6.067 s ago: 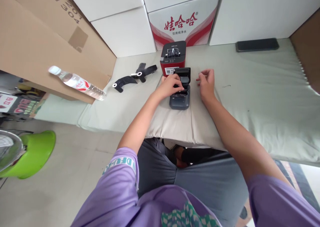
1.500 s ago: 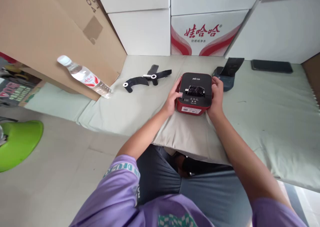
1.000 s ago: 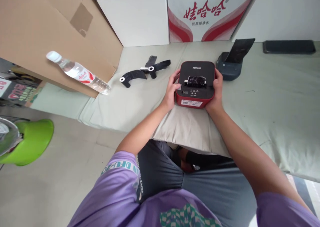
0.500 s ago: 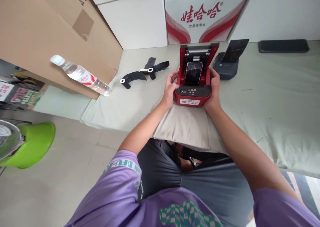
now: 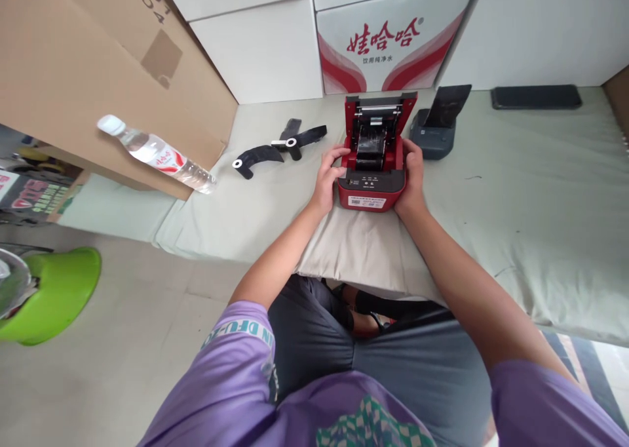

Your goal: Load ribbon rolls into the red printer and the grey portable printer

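On the cloth-covered bench (image 5: 230,227), directly before the person, we note the red printer (image 5: 371,179) resting base down, its lid (image 5: 377,111) raised and leaning back. Progress, as we judge it: opening looks complete, since the inner bay is exposed. Not done: the lid is not closed, and a dark strip (image 5: 371,145) remains inside, running up from the bay toward the lid. We cannot tell whether its upper end is fixed. Just beyond the right hand (image 5: 411,175), 1 blue-grey printer (image 5: 432,139) sits with a black strip (image 5: 447,105) standing out of its top. Off to the left lie at least 2 small rolls (image 5: 293,149) with dark tails, touched by neither hand.

Pose: we record 2 hands on 1 object. The left hand (image 5: 327,179) flanks the left side of the red printer, its thumb lying at the front left corner and its fingers bent along the wall. The right hand (image 5: 411,175) lies along the opposite side, its far fingertips partly hidden. On each side the grip is half curled, with the printer held between the 2 hands; we cannot tell how firmly. The left forearm (image 5: 275,247) and right forearm (image 5: 455,270) reach forward and converge on it.
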`<action>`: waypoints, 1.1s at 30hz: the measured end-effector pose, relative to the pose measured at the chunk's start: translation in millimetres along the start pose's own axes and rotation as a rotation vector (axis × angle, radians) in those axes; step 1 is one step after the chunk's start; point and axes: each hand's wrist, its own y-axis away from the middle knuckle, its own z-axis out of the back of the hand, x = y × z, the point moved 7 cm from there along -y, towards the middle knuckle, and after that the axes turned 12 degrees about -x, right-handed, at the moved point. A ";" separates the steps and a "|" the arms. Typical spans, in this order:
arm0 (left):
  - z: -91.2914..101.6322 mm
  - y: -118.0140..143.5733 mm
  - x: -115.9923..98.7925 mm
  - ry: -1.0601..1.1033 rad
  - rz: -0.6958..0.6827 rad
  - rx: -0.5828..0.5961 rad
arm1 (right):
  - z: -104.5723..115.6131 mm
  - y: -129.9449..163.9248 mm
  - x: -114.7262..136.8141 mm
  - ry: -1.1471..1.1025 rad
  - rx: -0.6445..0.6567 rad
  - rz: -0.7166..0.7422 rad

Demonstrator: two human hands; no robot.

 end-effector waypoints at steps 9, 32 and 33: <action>5.0 -15.9 -22.0 -0.252 -0.061 0.052 | -4.5 -11.7 -16.7 -0.137 -0.005 0.012; -2.4 -33.2 -69.9 -0.354 -0.049 0.338 | -6.1 -21.8 -29.7 -0.305 -0.024 0.005; -5.0 -34.1 -75.9 -0.363 -0.075 0.354 | -6.0 -22.1 -30.1 -0.317 -0.031 -0.003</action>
